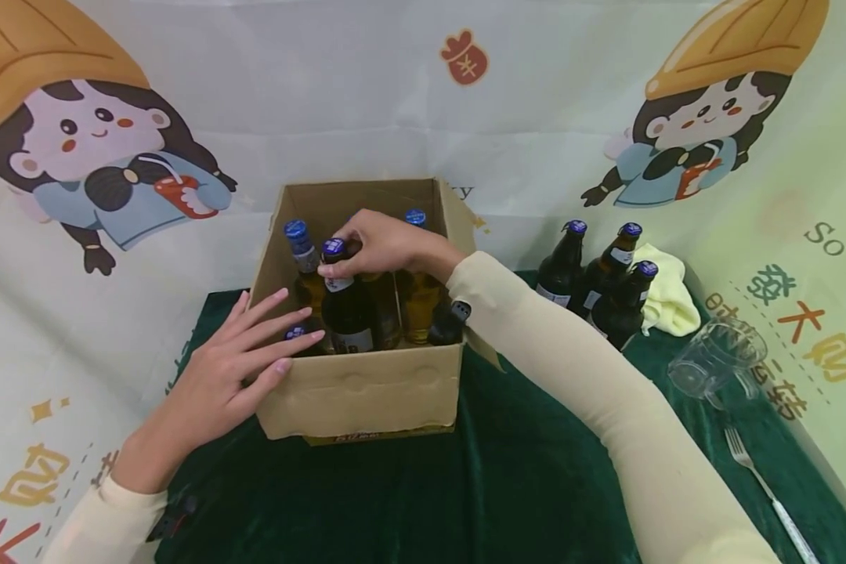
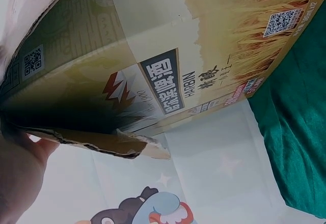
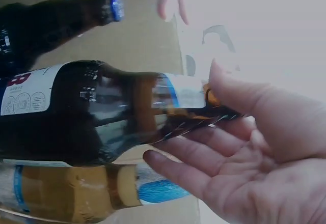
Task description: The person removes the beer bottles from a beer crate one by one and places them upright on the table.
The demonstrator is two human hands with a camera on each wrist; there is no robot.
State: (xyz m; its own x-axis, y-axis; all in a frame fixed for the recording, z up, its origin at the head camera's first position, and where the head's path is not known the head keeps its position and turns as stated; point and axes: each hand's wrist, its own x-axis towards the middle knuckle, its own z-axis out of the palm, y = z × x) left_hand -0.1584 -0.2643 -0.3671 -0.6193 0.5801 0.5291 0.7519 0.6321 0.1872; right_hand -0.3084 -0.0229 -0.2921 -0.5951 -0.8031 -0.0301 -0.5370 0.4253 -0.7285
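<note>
- Cardboard box (image 1: 359,392): open at top, flaps up, on green cloth (image 1: 536,478). Outer side printed with wheat, QR codes, dark panel of Chinese lettering, "HARBIN".
- Inside, left: clear-glass bottle (image 1: 298,233), amber contents, blue cap, silvery neck wrap. Inside, right: another amber-filled bottle (image 1: 419,301), blue cap.
- Inside, front left corner: low bottle (image 1: 295,333), blue cap showing under the left fingers. Dark shape (image 1: 446,325) at front right corner, too hidden to identify.
- Dark bottle (image 1: 347,309): in the box, toward the front, between the left amber one and the right; base hidden by the front wall. Near-black brown glass, blue-violet cap, pale neck label edged blue, white body label with red lettering.
- Right hand (image 1: 377,244): thumb and fingers around the dark bottle's neck.
- Left hand (image 1: 236,368): fingers long and spread over the box's front left corner, no bottle held.
- Outside, right: three dark bottles (image 1: 560,266) grouped upright, beside yellow cloth (image 1: 670,294); glass mug (image 1: 705,360), fork (image 1: 754,462) nearer.
</note>
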